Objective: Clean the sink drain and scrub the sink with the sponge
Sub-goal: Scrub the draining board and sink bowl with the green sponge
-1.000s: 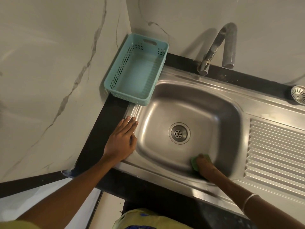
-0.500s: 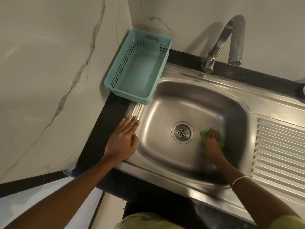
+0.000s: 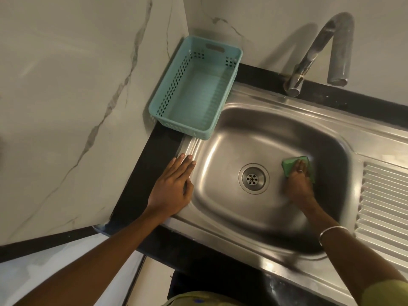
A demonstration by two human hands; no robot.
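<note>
Since a second ago: right hand [image 3: 298, 182] and green sponge [image 3: 289, 166] moved from the basin's near wall to just right of the drain [image 3: 253, 178], fingers pressing the sponge onto the sink [image 3: 260, 133] floor. Left hand [image 3: 171, 187]: flat, holding nothing, resting on the sink's left rim. Teal basket [image 3: 167, 91]: corner.
</note>
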